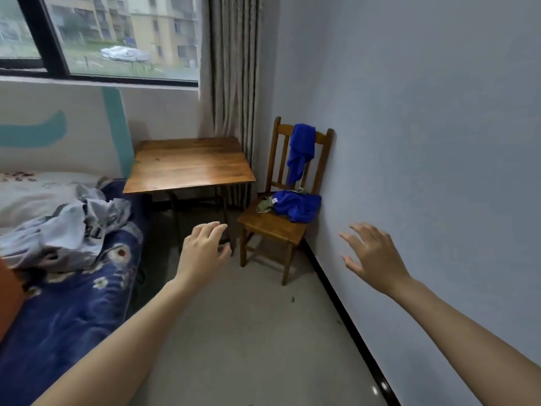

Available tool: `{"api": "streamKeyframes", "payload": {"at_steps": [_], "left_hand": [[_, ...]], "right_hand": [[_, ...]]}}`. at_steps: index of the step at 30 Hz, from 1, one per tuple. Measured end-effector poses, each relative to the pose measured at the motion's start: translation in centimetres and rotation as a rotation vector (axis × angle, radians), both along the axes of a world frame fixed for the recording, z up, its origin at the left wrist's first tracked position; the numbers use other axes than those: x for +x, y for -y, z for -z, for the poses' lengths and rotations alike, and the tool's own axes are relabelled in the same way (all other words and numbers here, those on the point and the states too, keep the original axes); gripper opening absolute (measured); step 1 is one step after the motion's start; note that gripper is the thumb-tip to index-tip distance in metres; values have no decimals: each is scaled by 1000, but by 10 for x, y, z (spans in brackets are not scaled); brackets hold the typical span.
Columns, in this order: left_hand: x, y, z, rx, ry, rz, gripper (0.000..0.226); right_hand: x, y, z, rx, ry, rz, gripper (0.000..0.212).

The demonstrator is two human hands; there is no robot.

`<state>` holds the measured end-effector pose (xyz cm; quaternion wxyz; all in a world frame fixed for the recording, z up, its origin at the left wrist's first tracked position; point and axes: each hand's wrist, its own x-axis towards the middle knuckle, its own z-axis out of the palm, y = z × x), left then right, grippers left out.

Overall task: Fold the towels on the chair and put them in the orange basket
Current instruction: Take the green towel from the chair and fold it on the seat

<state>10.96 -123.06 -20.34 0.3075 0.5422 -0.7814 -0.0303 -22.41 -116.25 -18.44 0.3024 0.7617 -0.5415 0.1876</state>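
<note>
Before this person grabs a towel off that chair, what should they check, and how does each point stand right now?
1. Hands free: left hand and right hand open, holding nothing: ok.
2. Towels reachable: hanging blue towel and bunched blue towel on the chair, uncovered: ok.
3. Hands at the chair: both short of it: not ok.
4. Orange basket located: only an orange shape at the left edge: cannot tell.

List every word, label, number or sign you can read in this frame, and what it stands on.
None is legible.
Small white tag on the crumpled blue towel on the seat of the brown wooden chair: too small to read.
Dark print on the crumpled grey cloth on the bed: blurred, unreadable.
Small blue sign outside the window: blurred, unreadable.
</note>
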Motion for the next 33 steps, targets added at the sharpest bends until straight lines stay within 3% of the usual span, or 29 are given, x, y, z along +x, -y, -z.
{"api": "streamKeyframes", "payload": {"at_steps": [4,7,12,21,30,33], "left_hand": [[-44,65,11,64,11,14,54],[-59,104,21,107,10,-11,46],[-64,148,57,219,27,-91,44],[-68,279,102,394,-66,-249,47],[-116,414,133,569,-133,-207,46],[-146,440,143,630,-174,-202,46]], "right_hand": [[-42,61,28,52,69,31,51],[-55,107,44,114,108,39,67],[-55,185,83,208,179,-1,70],[-41,340,129,460,203,46,53],[-84,446,145,641,246,191,52],[-111,467,152,674,245,209,38]]}}
